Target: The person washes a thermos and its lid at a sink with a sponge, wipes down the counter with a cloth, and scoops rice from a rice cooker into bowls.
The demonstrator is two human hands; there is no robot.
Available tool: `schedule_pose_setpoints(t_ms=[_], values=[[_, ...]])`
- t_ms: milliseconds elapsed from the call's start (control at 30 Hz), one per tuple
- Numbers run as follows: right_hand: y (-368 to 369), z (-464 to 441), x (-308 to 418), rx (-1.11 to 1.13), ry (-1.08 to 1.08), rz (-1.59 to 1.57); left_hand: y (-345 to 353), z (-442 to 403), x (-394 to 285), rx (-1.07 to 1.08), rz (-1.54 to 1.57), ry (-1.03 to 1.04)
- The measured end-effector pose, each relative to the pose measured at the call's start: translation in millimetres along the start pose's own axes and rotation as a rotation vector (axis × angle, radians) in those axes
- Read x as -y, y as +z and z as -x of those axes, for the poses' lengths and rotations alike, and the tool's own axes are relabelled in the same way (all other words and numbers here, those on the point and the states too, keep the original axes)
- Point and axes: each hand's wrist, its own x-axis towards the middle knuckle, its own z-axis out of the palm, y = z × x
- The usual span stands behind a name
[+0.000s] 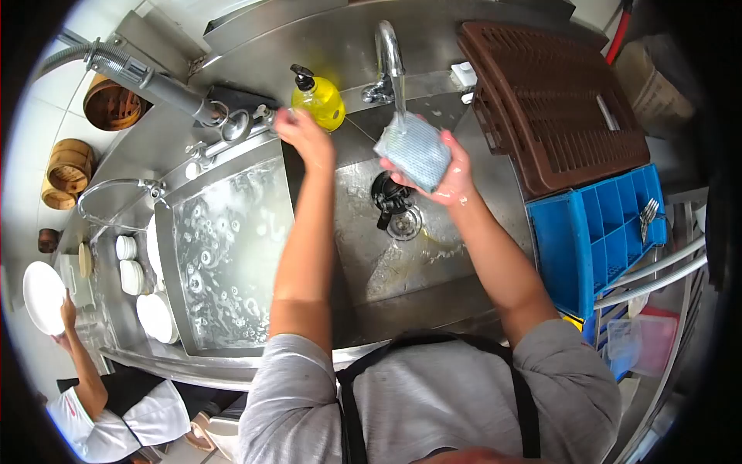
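My right hand [452, 172] grips a pale blue-white mesh-covered sponge [417, 151] from its right side and below. Water from the curved tap [389, 58] runs onto the top of the sponge. My left hand [308, 141] is raised at the back of the sinks, just in front of a yellow soap bottle [319, 100] with a black pump. Motion blurs its fingers, so I cannot make out whether they hold anything. Below the sponge, a black fitting [389, 193] stands beside the metal drain [404, 223] of the right-hand sink.
Soapy water fills the left basin [232, 255]. White dishes [157, 317] stand beyond it, near a co-worker's hand [68, 313] holding a white plate [44, 298]. On the right are a brown slatted rack [553, 108] and a blue divided bin [560, 240] with forks [649, 215].
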Motion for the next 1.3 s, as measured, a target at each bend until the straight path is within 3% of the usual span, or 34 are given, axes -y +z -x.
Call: schedule_pose_setpoints(t_ms=[33,67,100,133,167,200,233,300,400,500,533,567,633,667,700,767,800,900,933,967,1033,1067,1100,1167,1233,1267,1300], values=[[-3.9,12.2,0.9,0.022,-0.041,0.011,-2.9,31.3,19.1,0.096,-0.130,-0.054],[-5.1,18.8,2.5,0.045,-0.086,0.025,-4.2,59.0,68.4,0.390,-0.258,0.085],[-4.7,21.9,3.4,0.077,-0.065,0.003,-8.9,103.1,65.7,0.503,-0.357,0.161],[-4.3,24.8,4.0,0.107,-0.046,-0.020,-5.6,134.9,78.2,0.705,-0.502,0.101],[-3.6,26.9,4.1,0.138,-0.029,-0.042,-11.5,157.8,84.4,0.846,-0.498,0.272],[-0.3,24.0,0.4,-0.014,-0.055,-0.128,-16.0,168.4,76.0,0.933,-0.574,0.313],[0.9,20.3,-0.6,0.035,-0.021,-0.113,-7.4,172.4,92.8,0.878,-0.424,0.370],[4.7,7.8,-7.8,-0.075,-0.078,-0.008,3.4,162.6,119.6,0.957,-0.474,0.281],[14.6,-5.0,-6.3,-0.089,-0.146,0.091,8.3,124.1,108.6,1.027,-0.388,0.304],[26.2,-8.5,0.5,-0.213,-0.310,0.755,7.5,105.0,13.3,0.663,0.200,-0.876],[13.8,-19.6,-4.2,-0.147,-0.744,1.444,5.5,98.2,-14.0,0.609,0.357,-0.959],[1.6,-14.9,-12.9,-0.168,-0.788,1.812,8.2,93.0,-3.1,0.611,0.538,-0.964],[49.5,11.6,-20.7,0.009,-0.670,2.147,5.9,72.6,-3.5,1.025,1.249,-1.078],[45.5,3.8,-15.0,-0.026,-0.795,2.162,7.1,81.7,-23.0,0.712,1.078,-1.181],[42.0,-4.2,-3.4,-0.083,-0.927,2.100,10.3,90.6,-20.5,0.593,0.923,-0.950],[42.7,-16.0,14.5,-0.357,-0.913,1.895,12.6,95.5,-55.1,0.474,0.679,-0.826],[44.9,-18.4,17.8,-0.457,-0.978,1.821,8.8,95.2,-71.4,0.514,0.660,-0.866],[52.9,1.9,4.3,-0.391,-1.011,2.035,20.1,87.7,-53.1,0.463,0.586,-0.764],[54.3,5.5,-3.2,-0.182,-1.075,2.151,15.2,83.7,-55.0,0.498,0.739,-0.788],[58.7,12.0,-12.2,-0.161,-1.027,2.139,11.1,84.3,-57.1,0.548,0.863,-0.837],[53.9,0.4,5.1,-0.270,-1.007,2.060,12.9,92.1,-63.5,0.604,0.697,-0.678],[54.5,-6.1,11.0,-0.437,-0.990,1.933,15.8,91.9,-58.6,0.640,0.674,-0.624],[45.1,-14.4,19.4,-0.494,-0.992,1.950,23.0,94.8,-46.1,0.568,0.495,-0.498],[64.1,-7.7,12.1,-0.574,-0.820,2.052,9.1,95.6,-86.4,0.550,0.459,-0.509],[73.0,0.1,-1.2,-0.287,-1.017,2.191,5.1,94.3,-90.5,0.559,0.590,-0.635],[80.4,4.2,-1.1,-0.173,-0.964,2.163,3.6,93.8,-91.2,0.560,0.653,-0.701],[73.9,-3.7,6.4,-0.185,-0.865,1.997,3.5,94.3,-89.0,0.565,0.575,-0.606]])
